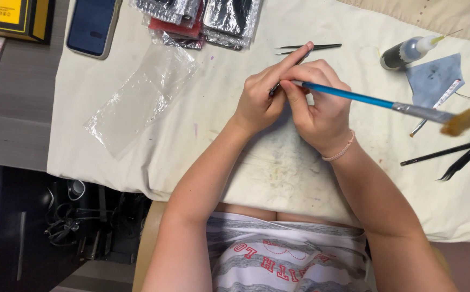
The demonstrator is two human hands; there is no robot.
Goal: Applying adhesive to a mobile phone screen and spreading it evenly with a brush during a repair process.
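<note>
My two hands meet over the middle of a stained white cloth (pixel 278 167). My right hand (pixel 321 111) grips the handle of a blue paintbrush (pixel 354 97), whose metal ferrule and tan bristles (pixel 460 121) point right. My left hand (pixel 257 100) pinches a thin dark tool (pixel 274 89) with the index finger stretched out; most of that tool is hidden. The fingertips of both hands touch around something small that I cannot make out. A beaded bracelet (pixel 340 153) sits on my right wrist.
Dark tweezers (pixel 310 48) lie just beyond my hands. A clear plastic bag (pixel 143 97), foil packets (pixel 197 19) and a phone (pixel 92 24) sit at the left and back. A dropper bottle (pixel 410 51), grey rag (pixel 435 78) and black tweezers (pixel 451 154) lie to the right.
</note>
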